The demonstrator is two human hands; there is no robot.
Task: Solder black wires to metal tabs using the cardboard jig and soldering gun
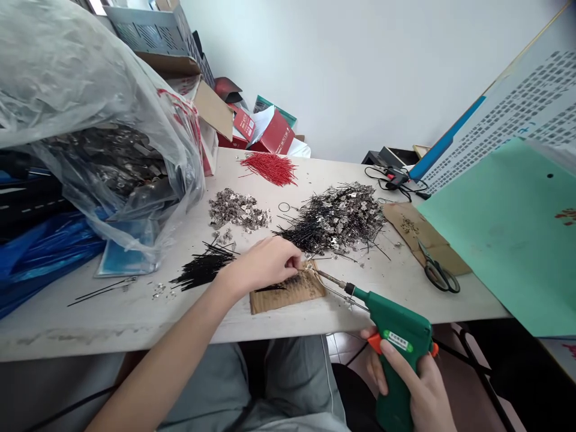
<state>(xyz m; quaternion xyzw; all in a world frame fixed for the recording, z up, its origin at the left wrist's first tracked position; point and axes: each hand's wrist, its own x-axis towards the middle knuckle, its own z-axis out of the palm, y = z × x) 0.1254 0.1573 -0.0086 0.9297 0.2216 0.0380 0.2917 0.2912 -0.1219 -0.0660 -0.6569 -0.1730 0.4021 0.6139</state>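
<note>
My right hand (407, 378) is wrapped around the handle of a green soldering gun (398, 318), with a finger at its orange trigger. The gun's metal tip points left, close to the fingertips of my left hand (274, 262). That hand is closed in a pinch over a piece of brown cardboard (290, 300), on what looks like a thin wire, mostly hidden by the fingers. Small shiny metal bits lie at the iron's tip. Beside my left wrist is a bundle of black wires (200, 267).
Behind my hands lies a heap of black wires with metal clips (342, 216). Loose metal clips (238, 210) and red wires (270, 167) sit farther back. Scissors (436, 270) rest at the right on more cardboard (405, 225). A plastic bag (166, 120) bulges at the left.
</note>
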